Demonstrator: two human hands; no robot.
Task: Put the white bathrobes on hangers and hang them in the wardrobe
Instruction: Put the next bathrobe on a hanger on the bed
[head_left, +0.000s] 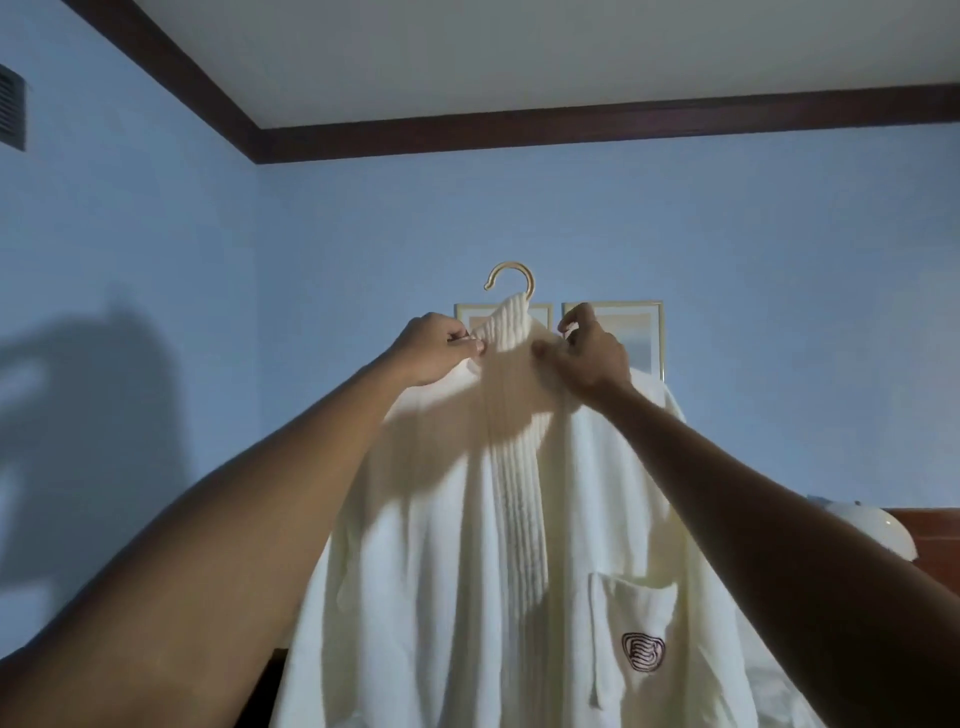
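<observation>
Bathrobe (467, 545) collar between both hands

Dim bluish light, soft focus (wide-angle bending at edges)

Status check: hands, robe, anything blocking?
Left hand and right hand both pinch the collar. White bathrobe is on the hanger, held up in the air. Wardrobe not in view; nothing blocking.

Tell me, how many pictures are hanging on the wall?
2: the left picture peeks out behind the bathrobe collar, the right picture behind the right hand. The robe could hide more.
</observation>
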